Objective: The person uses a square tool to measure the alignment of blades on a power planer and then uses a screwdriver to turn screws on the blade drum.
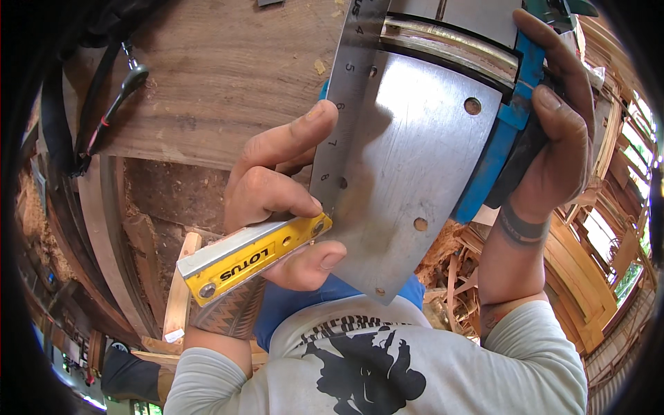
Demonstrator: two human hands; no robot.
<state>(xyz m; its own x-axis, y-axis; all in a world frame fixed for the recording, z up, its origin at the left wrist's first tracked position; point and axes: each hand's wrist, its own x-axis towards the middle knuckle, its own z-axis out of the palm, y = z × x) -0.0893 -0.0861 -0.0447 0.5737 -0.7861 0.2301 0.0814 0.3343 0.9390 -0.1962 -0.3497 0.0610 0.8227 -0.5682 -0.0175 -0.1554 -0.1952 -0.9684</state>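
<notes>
Left hand (270, 188) grips a try square (257, 259) by its yellow handle, with the thumb below and the fingers above. The steel blade (347, 97) goes along the left side of the metal sole of a blue planer (422, 152). Right hand (564, 142) holds the planer's right side, near a wooden table (207, 83).
</notes>
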